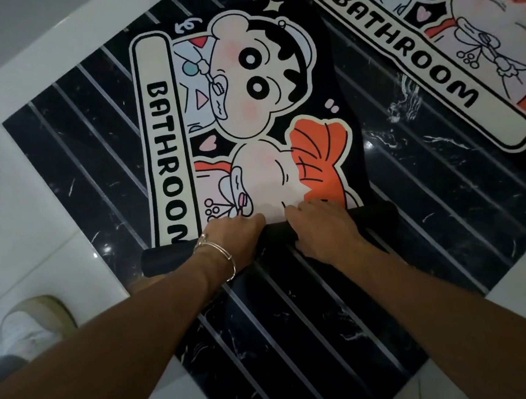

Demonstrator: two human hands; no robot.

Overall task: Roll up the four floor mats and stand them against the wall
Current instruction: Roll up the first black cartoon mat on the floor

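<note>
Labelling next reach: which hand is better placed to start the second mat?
Probably the right hand: the second mat lies flat at upper right, nearer it; the left hand would reach across.

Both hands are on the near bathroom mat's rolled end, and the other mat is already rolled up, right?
No. In the head view the other mat lies flat, unrolled. The left hand and right hand are on the rolled end of the near bathroom mat.
</note>
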